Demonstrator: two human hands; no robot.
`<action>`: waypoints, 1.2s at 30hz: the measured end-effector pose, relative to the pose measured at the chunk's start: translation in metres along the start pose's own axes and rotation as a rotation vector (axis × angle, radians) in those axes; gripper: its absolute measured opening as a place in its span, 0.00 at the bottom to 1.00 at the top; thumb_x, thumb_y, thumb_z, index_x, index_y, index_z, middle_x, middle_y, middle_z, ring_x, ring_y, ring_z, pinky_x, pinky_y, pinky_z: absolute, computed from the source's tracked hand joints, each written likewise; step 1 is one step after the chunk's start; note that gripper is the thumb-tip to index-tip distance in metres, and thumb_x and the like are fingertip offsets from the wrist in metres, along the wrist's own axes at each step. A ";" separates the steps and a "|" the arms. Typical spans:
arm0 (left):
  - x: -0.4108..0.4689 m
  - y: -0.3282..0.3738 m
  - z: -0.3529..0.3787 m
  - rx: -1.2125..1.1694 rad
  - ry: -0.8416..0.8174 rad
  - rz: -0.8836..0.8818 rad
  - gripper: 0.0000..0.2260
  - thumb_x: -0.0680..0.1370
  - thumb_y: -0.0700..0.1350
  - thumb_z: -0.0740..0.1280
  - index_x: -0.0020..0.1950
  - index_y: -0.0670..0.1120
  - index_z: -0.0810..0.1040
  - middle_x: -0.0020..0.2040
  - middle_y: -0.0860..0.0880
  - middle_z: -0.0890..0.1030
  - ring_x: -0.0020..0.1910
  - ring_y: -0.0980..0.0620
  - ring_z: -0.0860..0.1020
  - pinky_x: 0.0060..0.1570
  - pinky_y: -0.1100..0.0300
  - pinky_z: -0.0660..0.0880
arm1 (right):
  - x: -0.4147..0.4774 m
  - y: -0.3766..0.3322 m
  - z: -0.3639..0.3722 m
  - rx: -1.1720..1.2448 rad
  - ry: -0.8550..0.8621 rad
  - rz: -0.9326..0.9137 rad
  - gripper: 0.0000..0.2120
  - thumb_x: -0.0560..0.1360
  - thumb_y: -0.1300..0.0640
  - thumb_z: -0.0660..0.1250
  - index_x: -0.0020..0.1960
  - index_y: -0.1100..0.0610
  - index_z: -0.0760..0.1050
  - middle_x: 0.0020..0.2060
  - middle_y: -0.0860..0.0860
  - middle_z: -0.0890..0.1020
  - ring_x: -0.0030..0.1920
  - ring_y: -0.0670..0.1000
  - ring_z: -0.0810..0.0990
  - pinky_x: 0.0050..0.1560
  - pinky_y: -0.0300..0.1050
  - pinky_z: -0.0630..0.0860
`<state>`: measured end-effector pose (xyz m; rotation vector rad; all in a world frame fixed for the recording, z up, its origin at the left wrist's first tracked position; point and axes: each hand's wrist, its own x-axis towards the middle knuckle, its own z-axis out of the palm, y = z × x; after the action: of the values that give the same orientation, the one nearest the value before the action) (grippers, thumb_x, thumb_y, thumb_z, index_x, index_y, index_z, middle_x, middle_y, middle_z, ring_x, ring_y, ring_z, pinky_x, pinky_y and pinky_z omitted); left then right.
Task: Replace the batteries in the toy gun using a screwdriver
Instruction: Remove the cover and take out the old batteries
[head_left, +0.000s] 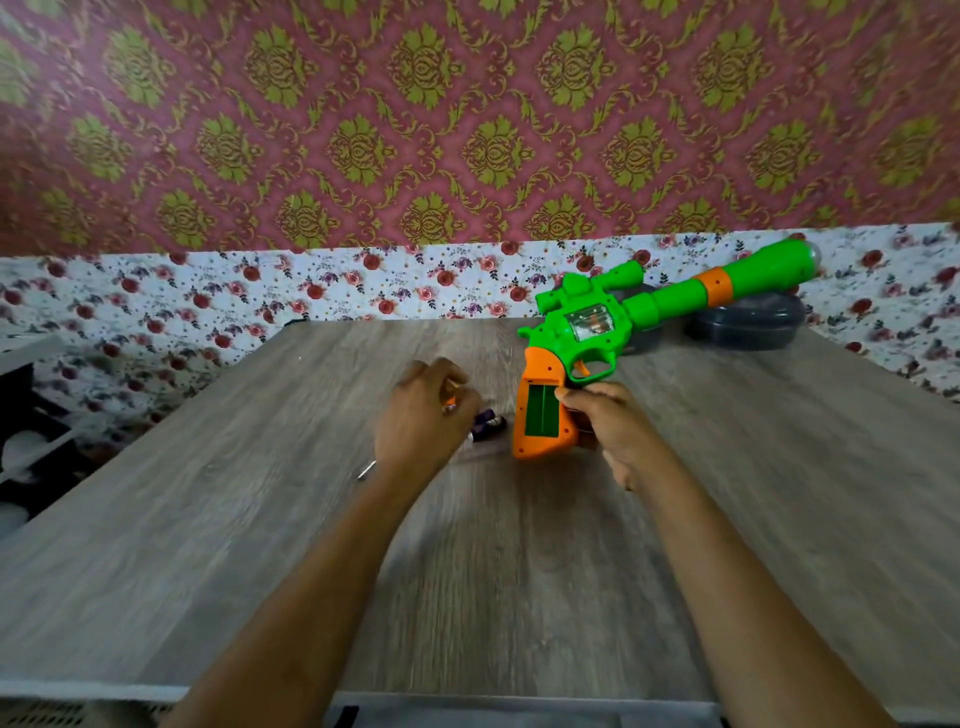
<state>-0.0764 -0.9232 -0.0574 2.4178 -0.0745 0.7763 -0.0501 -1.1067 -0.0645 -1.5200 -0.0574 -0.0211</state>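
A green and orange toy gun lies on the wooden table, barrel pointing to the far right. Its orange grip shows an open battery compartment, green inside. My right hand holds the grip from its right side. My left hand hovers left of the grip with fingers curled on something small and orange that I cannot identify. Dark purple batteries lie on the table between my left hand and the grip. A thin metal tip, possibly the screwdriver, pokes out under my left wrist.
A dark round container sits at the far right of the table, under the gun's barrel. A flowered wall runs behind the table. Dark shelving with white items stands at the left.
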 end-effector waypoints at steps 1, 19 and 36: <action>0.000 0.000 -0.009 -0.049 0.024 -0.001 0.12 0.74 0.49 0.60 0.52 0.46 0.77 0.48 0.48 0.75 0.41 0.52 0.74 0.34 0.61 0.67 | 0.000 0.000 0.001 0.007 -0.008 0.007 0.08 0.75 0.60 0.64 0.37 0.56 0.75 0.22 0.43 0.79 0.24 0.39 0.77 0.27 0.33 0.71; -0.032 -0.083 -0.085 0.073 0.432 -0.283 0.09 0.76 0.42 0.68 0.55 0.42 0.79 0.47 0.40 0.79 0.39 0.49 0.71 0.37 0.62 0.61 | -0.041 -0.002 0.016 -0.011 -0.049 0.059 0.07 0.74 0.64 0.64 0.38 0.58 0.75 0.42 0.56 0.81 0.43 0.51 0.77 0.50 0.41 0.70; -0.049 -0.082 -0.085 0.440 -0.026 -0.392 0.13 0.78 0.47 0.64 0.60 0.43 0.72 0.55 0.42 0.75 0.50 0.43 0.77 0.41 0.53 0.75 | -0.085 0.005 0.013 0.017 -0.205 0.212 0.06 0.75 0.64 0.62 0.45 0.58 0.77 0.31 0.50 0.83 0.32 0.48 0.82 0.36 0.42 0.77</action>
<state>-0.1422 -0.8151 -0.0713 2.7212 0.6009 0.6249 -0.1348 -1.0957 -0.0730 -1.5005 -0.0590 0.3042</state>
